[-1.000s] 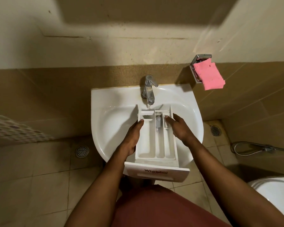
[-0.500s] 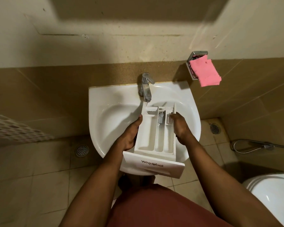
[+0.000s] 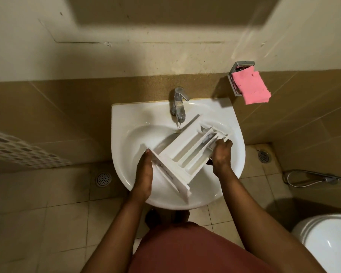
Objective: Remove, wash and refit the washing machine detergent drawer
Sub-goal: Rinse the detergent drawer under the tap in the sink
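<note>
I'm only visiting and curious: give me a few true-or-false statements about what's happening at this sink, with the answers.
1. The left hand and right hand both hold the drawer above the sink. True.
2. The tap is off. False: water runs from it.
3. The drawer's front panel points at the tap. False: the drawer lies diagonally, with the panel at the left hand's end.
4. A pink cloth hangs on the wall to the right of the tap. True.
</note>
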